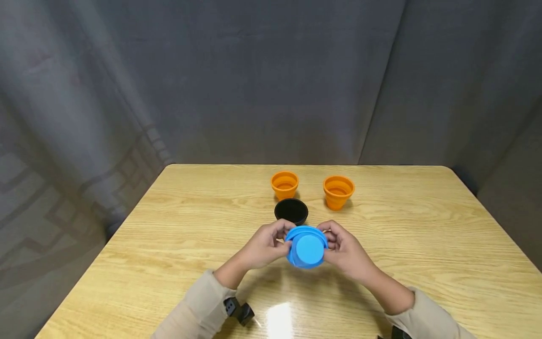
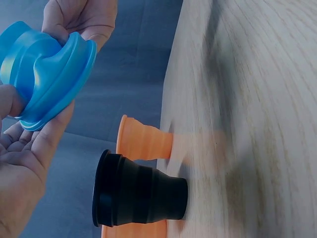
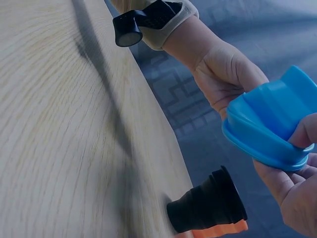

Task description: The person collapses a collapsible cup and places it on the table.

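Note:
Both hands hold a blue collapsible cup (image 1: pixel 308 249) above the table, its round base turned toward the head camera. My left hand (image 1: pixel 266 246) pinches the cup's left side between thumb and fingers. On the opposite side, my right hand (image 1: pixel 346 252) grips it with the thumb near the base and the fingers at the rim. In the left wrist view the cup's wall (image 2: pixel 42 74) looks bent and partly folded near the rim. The right wrist view shows the same blue cup (image 3: pixel 272 119) with a dented wall. Just beyond the hands, a black cup (image 1: pixel 291 211) stands upright.
Two orange collapsible cups stand upright farther back, the left one (image 1: pixel 284 185) behind the black cup and the right one (image 1: pixel 338 192) apart from it. The wooden table (image 1: pixel 423 226) ends at a grey curtain (image 1: pixel 271 84). Each sleeve carries a black wrist device (image 1: pixel 238 310).

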{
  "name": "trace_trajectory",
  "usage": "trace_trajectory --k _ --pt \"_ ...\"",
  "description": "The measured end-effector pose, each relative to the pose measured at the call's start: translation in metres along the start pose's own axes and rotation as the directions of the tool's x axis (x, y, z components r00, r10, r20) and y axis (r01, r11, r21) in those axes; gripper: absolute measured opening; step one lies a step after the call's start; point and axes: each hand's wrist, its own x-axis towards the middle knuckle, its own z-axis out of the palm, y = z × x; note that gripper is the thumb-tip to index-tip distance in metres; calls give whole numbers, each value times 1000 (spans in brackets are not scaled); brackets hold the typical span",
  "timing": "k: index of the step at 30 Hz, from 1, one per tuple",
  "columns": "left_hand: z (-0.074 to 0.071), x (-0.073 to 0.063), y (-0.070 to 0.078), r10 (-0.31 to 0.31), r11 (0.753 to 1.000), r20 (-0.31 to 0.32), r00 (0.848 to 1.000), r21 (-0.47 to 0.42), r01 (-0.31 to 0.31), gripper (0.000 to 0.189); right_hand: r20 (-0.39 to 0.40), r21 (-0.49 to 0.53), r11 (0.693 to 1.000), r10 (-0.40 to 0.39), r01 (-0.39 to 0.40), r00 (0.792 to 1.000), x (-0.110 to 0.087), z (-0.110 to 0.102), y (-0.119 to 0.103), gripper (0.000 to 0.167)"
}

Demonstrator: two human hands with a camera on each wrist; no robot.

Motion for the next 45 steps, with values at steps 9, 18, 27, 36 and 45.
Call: trace_trajectory --k 9,18,27,36,45 --pt "0 -2 0 -19 999 -9 1000 26 19 24 -21 -51 998 43 -44 999 -2 6 -3 28" --pt "-2 -3 -3 25 991 -41 999 134 -20 22 -43 -155 985 68 -74 997 -4 7 -2 31" --pt "-12 1 -34 48 994 56 997 -98 -42 21 130 -37 999 -24 29 991 1 -13 7 27" --pt "-16 7 -37 60 956 154 986 -294 -12 30 275 172 985 -63 16 959 6 -24 9 28" --pt "-14 6 -37 66 947 189 980 -320 -2 31 318 293 956 -105 7 942 1 -28 14 26"
